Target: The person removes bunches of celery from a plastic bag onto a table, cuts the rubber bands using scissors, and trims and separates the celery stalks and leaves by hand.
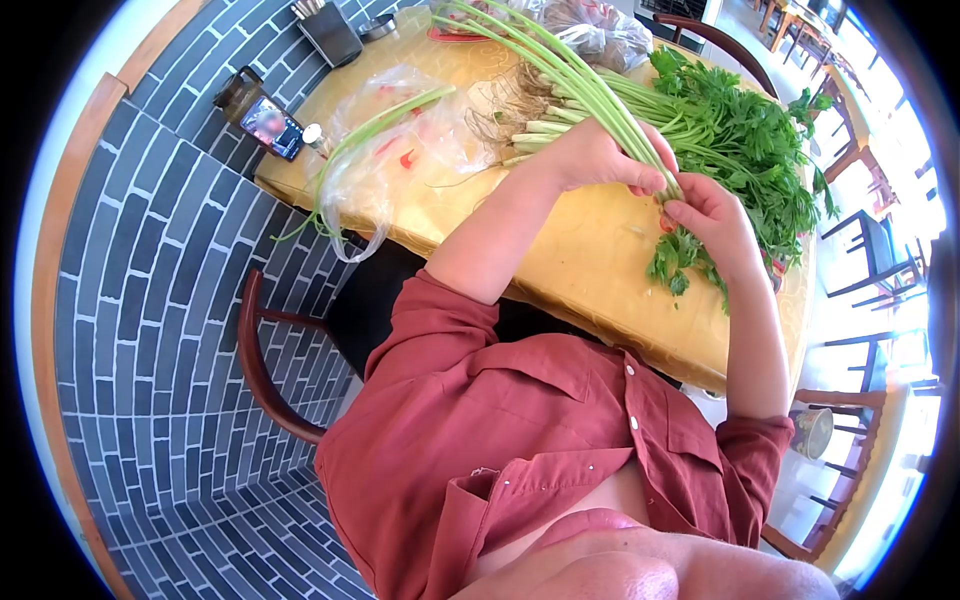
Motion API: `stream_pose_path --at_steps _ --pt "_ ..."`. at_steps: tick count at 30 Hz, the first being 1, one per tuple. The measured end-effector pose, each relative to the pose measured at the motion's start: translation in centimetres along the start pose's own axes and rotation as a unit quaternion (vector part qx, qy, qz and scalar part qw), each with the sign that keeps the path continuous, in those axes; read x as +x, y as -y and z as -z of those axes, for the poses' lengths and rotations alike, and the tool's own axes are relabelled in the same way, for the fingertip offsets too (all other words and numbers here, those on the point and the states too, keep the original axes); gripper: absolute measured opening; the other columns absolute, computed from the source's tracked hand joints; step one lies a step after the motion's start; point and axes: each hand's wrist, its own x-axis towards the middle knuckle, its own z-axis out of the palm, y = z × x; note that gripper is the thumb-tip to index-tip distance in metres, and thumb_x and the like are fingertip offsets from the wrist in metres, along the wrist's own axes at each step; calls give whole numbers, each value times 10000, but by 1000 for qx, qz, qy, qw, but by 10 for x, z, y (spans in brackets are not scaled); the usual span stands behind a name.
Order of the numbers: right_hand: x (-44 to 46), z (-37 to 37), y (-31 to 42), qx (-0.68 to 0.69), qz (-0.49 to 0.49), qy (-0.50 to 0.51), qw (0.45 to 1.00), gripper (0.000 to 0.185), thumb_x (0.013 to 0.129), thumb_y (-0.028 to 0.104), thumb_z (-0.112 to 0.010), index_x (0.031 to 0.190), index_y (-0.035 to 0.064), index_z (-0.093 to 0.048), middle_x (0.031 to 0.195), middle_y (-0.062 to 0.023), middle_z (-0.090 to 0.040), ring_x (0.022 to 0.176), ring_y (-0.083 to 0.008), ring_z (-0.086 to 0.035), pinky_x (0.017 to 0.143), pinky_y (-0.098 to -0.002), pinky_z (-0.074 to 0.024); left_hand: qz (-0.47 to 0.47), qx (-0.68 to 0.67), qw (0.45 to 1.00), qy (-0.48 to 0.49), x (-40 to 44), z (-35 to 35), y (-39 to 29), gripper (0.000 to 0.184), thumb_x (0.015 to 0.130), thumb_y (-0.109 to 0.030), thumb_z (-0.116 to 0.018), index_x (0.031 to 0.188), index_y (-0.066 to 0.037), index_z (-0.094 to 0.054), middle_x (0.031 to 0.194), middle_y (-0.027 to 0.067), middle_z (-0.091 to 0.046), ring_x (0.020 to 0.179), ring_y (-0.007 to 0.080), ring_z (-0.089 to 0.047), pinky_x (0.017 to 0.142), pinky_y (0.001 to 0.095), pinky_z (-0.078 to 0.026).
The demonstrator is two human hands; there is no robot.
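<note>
Several long celery stalks (575,78) slant across the table, held in both hands. My left hand (600,158) is closed round them, its thumb on the near side. Close beside it, my right hand (708,212) pinches the same stalks just above their leaves (678,262), which hang over the tabletop. Behind my hands lies a large heap of celery (720,130), leafy tops to the right and stringy roots (520,100) to the left. Parts of the heap are hidden by my hands and the held stalks.
On the yellow-covered table (500,235), a clear plastic bag (385,150) lies at left with a loose stalk (400,112) on it. A phone (270,127) leans by a dark jug (240,92). Filled plastic bags (598,35) sit at the back. A wooden chair (250,350) stands at left.
</note>
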Motion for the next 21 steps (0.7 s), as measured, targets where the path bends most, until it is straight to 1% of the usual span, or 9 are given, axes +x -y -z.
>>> stream_pose_path --at_steps 2,5,10,16,19,21 --pt "-1 0 1 26 21 -16 999 283 824 15 -617 1096 -32 -556 910 -57 -623 762 -101 -572 696 -231 -467 -3 3 1000 -14 0 0 1 250 707 -61 -760 923 10 -653 768 82 -653 656 132 -607 591 247 -505" --pt "1 7 -5 59 30 -13 998 283 817 -5 -619 1087 -29 -535 913 -58 -606 760 -102 -565 694 -230 -469 -8 -13 999 -29 -1 1 1 242 719 -59 -753 925 18 -651 765 90 -654 660 142 -618 586 248 -507" --pt "1 7 -9 57 38 -35 997 264 819 -12 -612 1071 -33 -537 908 -53 -608 772 -100 -566 697 -231 -470 -15 -38 999 -27 1 1 5 243 726 -61 -750 929 24 -648 764 98 -656 658 144 -623 583 247 -509" --pt "3 9 -13 73 44 -41 995 261 812 -15 -619 1062 -30 -544 913 -49 -614 788 -97 -571 712 -228 -467 -18 -31 999 -25 0 1 2 250 715 -63 -758 926 18 -652 761 92 -657 659 140 -623 585 247 -509" --pt "5 9 -15 79 46 -35 995 252 808 -18 -621 1050 -27 -551 918 -47 -618 791 -95 -574 712 -225 -467 -28 -3 999 -16 1 1 4 243 713 -69 -758 920 8 -656 758 86 -658 657 134 -622 586 244 -508" --pt "6 8 -16 76 47 -30 996 249 805 -17 -623 1045 -22 -556 920 -46 -620 793 -94 -577 706 -225 -470 -7 16 999 -36 -2 -1 2 217 719 -61 -746 908 3 -658 761 79 -658 657 129 -620 588 243 -507"
